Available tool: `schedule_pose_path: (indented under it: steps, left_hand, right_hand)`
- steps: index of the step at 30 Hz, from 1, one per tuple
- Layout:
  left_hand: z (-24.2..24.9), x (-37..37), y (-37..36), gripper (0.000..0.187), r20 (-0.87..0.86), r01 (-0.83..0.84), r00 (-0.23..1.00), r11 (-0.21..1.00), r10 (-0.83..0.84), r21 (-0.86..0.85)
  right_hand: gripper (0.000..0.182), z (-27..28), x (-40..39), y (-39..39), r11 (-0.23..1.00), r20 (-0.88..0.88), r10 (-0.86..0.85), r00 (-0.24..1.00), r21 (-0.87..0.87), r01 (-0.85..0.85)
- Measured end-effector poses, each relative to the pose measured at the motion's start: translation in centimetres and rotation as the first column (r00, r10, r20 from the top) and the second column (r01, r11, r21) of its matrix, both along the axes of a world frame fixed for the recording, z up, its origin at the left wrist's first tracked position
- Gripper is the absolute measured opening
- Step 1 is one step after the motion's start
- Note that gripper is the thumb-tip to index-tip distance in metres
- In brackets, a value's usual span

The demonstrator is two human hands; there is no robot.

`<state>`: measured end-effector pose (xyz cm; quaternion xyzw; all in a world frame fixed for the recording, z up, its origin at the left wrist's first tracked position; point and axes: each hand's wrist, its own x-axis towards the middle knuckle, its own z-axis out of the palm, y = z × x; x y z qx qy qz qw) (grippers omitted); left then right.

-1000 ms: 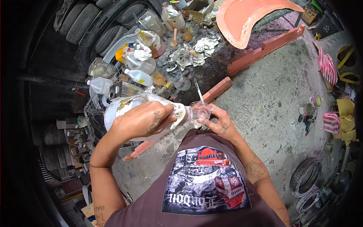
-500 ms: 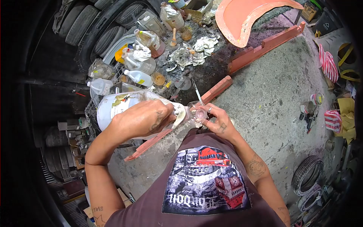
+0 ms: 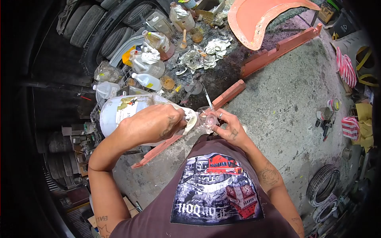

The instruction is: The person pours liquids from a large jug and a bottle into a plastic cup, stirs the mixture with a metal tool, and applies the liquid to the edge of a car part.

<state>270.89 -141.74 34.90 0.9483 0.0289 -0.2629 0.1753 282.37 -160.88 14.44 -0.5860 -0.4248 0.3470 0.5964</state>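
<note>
My left hand [image 3: 152, 123] is closed round a white cloth [image 3: 191, 119], part of which hangs out beside the fingers. Just right of it, my right hand [image 3: 229, 126] pinches a small clear plastic cup [image 3: 209, 120] between thumb and fingers. The cloth lies close against the cup's left side. A thin white stick [image 3: 208, 97] slants up from behind the cup. Under and left of my left hand is a large white bucket [image 3: 113, 115] with a worn label.
Plastic bottles [image 3: 147, 81] and crumpled white paper [image 3: 216, 47] cover the dark bench. Salmon-coloured strips [image 3: 278, 51] and a curved panel [image 3: 254, 23] lie beyond. Tyres [image 3: 85, 25] stand at upper left, more [image 3: 323, 184] at lower right.
My left hand has shifted slightly at the cup's side, and more of the cloth now shows as a curved fold. My right hand keeps its hold on the cup.
</note>
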Motion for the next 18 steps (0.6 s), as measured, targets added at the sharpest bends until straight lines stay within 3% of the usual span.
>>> schedule_pose_path:
  steps: [6,18]
  left_hand:
    - [0.07,0.06,-0.13,0.027,0.009,0.011,1.000,1.000,-0.011,-0.004]
    - [0.25,0.18,-0.45,0.027,0.007,0.008,1.000,1.000,-0.008,-0.011]
  right_hand:
    - [0.041,-0.84,0.02,0.18,0.997,0.067,-0.015,0.998,0.082,0.009]
    - [0.042,-0.81,-0.11,0.08,0.998,0.048,-0.013,0.999,0.066,0.010]
